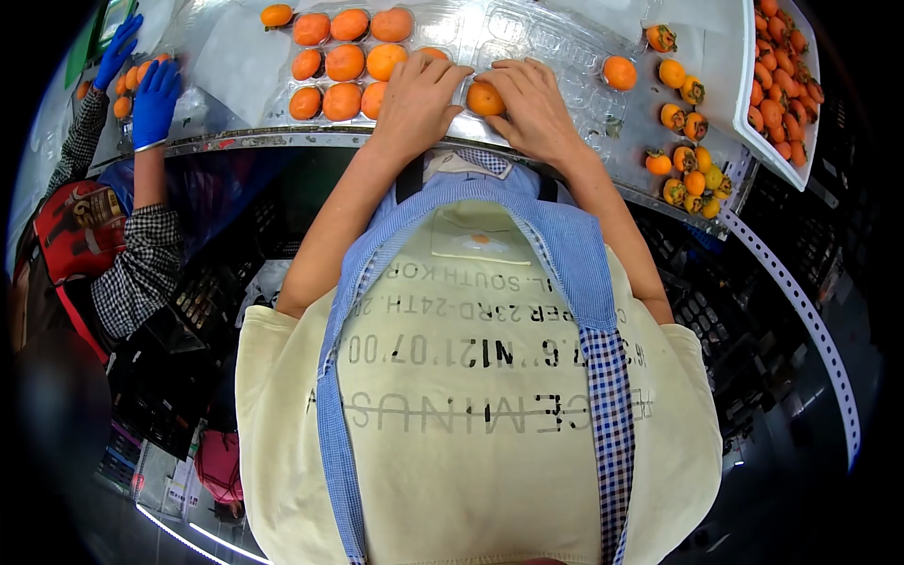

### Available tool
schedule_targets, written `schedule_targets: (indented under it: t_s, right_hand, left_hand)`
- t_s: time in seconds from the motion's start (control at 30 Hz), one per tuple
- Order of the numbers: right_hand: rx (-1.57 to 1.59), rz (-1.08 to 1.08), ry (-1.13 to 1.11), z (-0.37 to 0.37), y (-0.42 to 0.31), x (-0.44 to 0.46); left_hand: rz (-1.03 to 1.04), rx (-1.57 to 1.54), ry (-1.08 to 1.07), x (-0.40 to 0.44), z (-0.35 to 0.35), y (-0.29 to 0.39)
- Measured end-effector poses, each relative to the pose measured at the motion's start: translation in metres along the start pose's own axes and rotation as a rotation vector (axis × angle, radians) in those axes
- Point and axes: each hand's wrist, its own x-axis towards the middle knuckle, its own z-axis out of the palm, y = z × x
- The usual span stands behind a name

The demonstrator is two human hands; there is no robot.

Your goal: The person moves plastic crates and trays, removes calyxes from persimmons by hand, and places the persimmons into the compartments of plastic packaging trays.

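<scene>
My right hand (535, 105) curls around an orange persimmon (485, 98), with the thumb below it and the fingers above. Close beside it, my left hand (416, 102) is palm down with bent fingers over the clear plastic tray (282, 105); whatever lies under its palm is hidden. Several orange persimmons (345, 63) sit in rows in the tray's cups left of that hand. One more persimmon (434, 54) peeks out beyond its knuckles. To the right of my hands, a single persimmon (620, 72) lies in another clear tray (574, 47).
Loose persimmons with green calyxes (695, 179) lie along the metal table's right side. A white crate (744, 118) full of persimmons stands tilted at far right. On the left, a co-worker's blue-gloved hands (155, 105) are near other persimmons. Dark crates (160, 400) stand below.
</scene>
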Motion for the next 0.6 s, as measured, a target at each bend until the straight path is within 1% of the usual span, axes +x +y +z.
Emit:
schedule_targets:
  t_s: [0.07, 0.27, 0.37, 0.47, 0.6]
  right_hand:
    - [0.049, 0.018, -0.015, -0.001, 0.001, -0.002]
    - [0.129, 0.068, 0.056, 0.005, 0.003, -0.009]
    - [0.092, 0.067, 0.122, 0.011, 0.004, -0.012]
    - [-0.026, 0.067, 0.117, 0.009, 0.002, -0.013]
    - [0.024, 0.124, 0.147, -0.004, -0.002, -0.011]
  left_hand:
    - [-0.002, -0.001, -0.001, -0.001, 0.001, 0.0]
    - [-0.007, -0.001, -0.006, -0.001, 0.003, -0.001]
    - [-0.011, -0.003, -0.01, -0.001, 0.003, -0.001]
    - [-0.009, -0.001, -0.015, -0.001, 0.003, 0.0]
    - [-0.007, -0.005, -0.018, -0.001, 0.002, 0.0]
